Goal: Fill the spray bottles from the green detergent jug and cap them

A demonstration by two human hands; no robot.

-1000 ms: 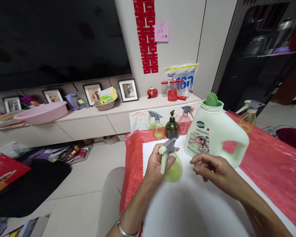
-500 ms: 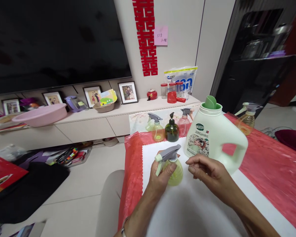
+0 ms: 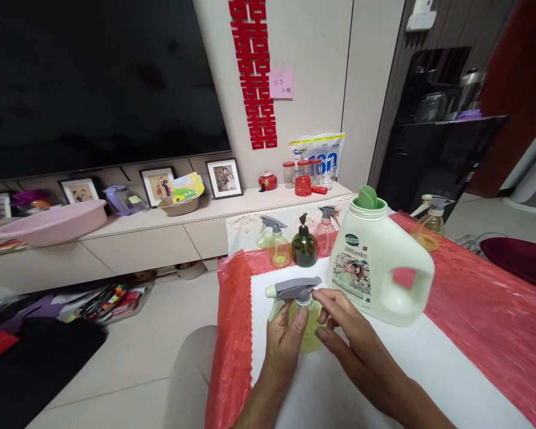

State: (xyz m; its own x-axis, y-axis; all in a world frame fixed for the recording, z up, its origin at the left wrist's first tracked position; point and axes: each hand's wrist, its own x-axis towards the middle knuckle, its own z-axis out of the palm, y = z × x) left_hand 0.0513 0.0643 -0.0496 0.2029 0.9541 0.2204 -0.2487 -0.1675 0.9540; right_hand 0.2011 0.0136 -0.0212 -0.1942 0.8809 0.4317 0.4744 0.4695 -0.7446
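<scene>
A yellowish see-through spray bottle (image 3: 311,335) with a grey trigger head stands upright in front of me, its nozzle pointing left. My left hand (image 3: 283,342) is closed around it from the left, thumb across the neck. My right hand (image 3: 351,330) grips it from the right, index fingertip at the collar under the spray head and thumb against the body. Just behind to the right is a large pale green detergent jug (image 3: 384,262) with a green scoop-like piece (image 3: 368,198) in its mouth.
Behind the hands stand a dark green pump bottle (image 3: 304,243), an amber spray bottle (image 3: 279,247) and a pink spray bottle (image 3: 325,232). Another spray bottle (image 3: 430,229) is at right. A white mat (image 3: 455,357) lies over red plastic sheeting (image 3: 482,298).
My right hand has moved left onto the spray bottle from beside it. The bottle has turned slightly, its head now more level. The camera view has shifted a little.
</scene>
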